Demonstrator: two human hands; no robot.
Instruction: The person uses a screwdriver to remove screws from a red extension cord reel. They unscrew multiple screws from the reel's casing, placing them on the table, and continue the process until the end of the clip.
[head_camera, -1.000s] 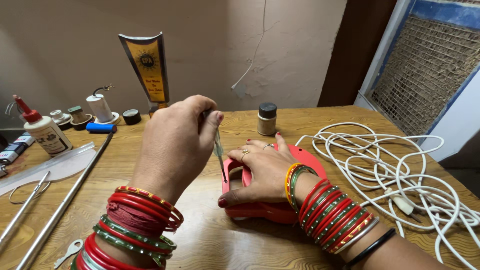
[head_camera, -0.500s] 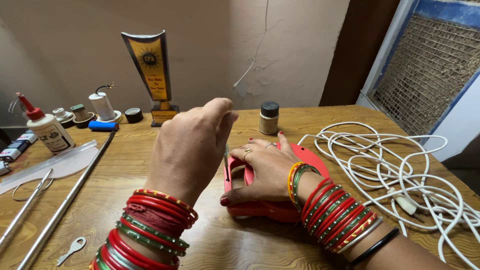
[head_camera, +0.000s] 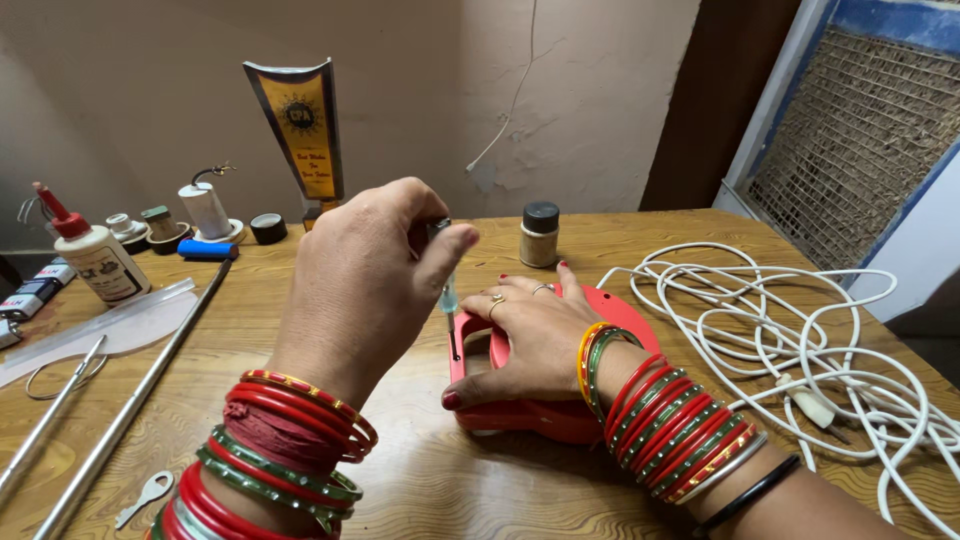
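A red plastic appliance shell lies flat on the wooden table. My right hand presses palm-down on it, fingers spread, holding it still. My left hand hovers just left of it, fingers closed on the top of a thin screwdriver with a clear greenish handle. The screwdriver stands nearly upright, its tip down in the red shell's left edge. Both wrists carry several red and green bangles.
A tangle of white cord covers the table's right side. A small dark-capped bottle stands behind the shell. At left lie a glue bottle, a metal rod, a small key-like tool, a trophy plaque and small caps.
My left hand shifted a little over the screwdriver, turning at the handle's top; the tool stays upright in the shell. My right hand has kept its place on the red shell.
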